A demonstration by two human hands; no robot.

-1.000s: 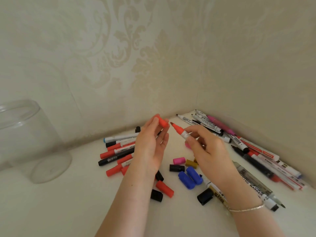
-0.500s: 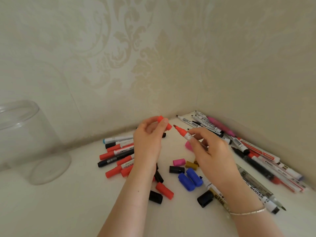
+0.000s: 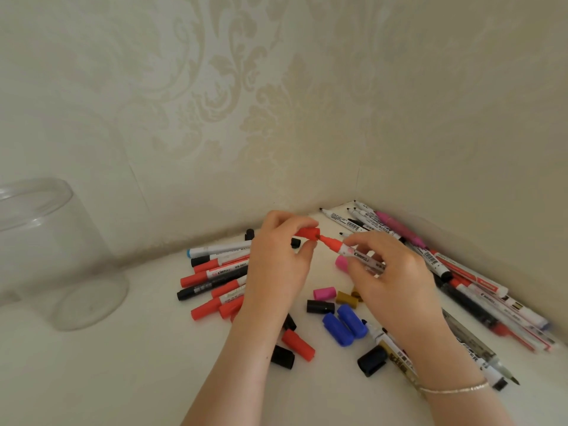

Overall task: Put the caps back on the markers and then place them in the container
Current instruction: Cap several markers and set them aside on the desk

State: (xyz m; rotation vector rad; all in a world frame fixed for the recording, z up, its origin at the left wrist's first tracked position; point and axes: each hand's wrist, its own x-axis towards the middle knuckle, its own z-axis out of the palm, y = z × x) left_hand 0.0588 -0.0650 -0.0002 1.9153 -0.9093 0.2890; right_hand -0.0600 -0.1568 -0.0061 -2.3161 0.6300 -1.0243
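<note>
The white surface (image 3: 129,373) runs into a corner between two walls papered in a pale damask pattern (image 3: 215,103). At its left edge stands the clear plastic container (image 3: 58,256), upright and well apart from the hands. Uncapped markers (image 3: 479,290) lie in a row along the right wall, up into the corner; capped markers (image 3: 215,272), red, black and one blue-ended, lie fanned behind the left wrist. Loose caps are scattered between the forearms: two blue caps (image 3: 345,327) side by side, black caps (image 3: 319,306), a red cap (image 3: 298,345), a pink cap (image 3: 324,293) and a gold cap (image 3: 347,298).

Above the middle of the surface, the right hand (image 3: 396,278) pinches a red marker (image 3: 353,255) by its clear, label-printed barrel, orange-red nib pointing left. The left hand (image 3: 279,259) pinches a matching red marker cap (image 3: 309,233) between thumb and fingers, open end toward the nib.

Half a second ago a gap separated nib and cap; now the nib's point sits at the cap's mouth, both hands closer together.
</note>
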